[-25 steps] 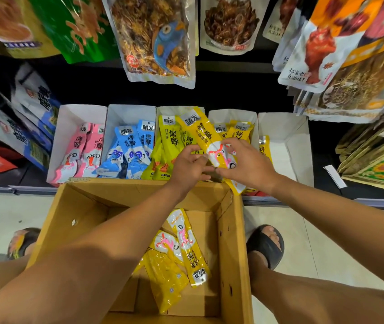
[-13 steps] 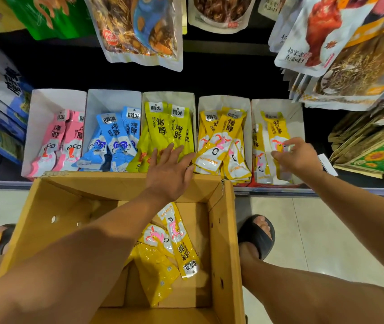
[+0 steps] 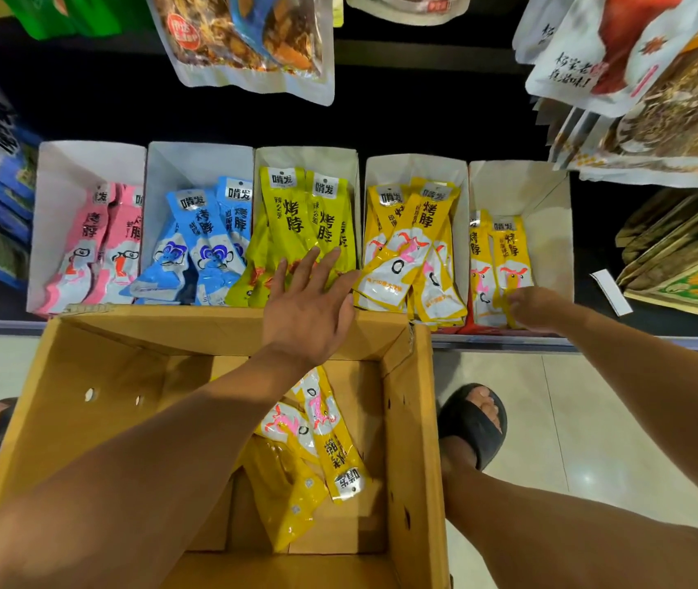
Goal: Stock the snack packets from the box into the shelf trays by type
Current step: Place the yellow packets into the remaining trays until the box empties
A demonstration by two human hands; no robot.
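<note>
Left hand (image 3: pixel 309 310) fingers splayed over lime packets (image 3: pixel 292 223); right hand (image 3: pixel 532 308) fingers curl round a yellow packet (image 3: pixel 511 257) end (tray 5 (image 3: pixel 549 193)).

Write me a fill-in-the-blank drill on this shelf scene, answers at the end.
The snack packets in the leftmost tray are ____.
The shelf row has ____ white trays.
The loose packets in the cardboard box are ____.
The left hand, fingers straight, reaches over the ____ tray from the left.
Missing words: pink; five; yellow; third.
</note>
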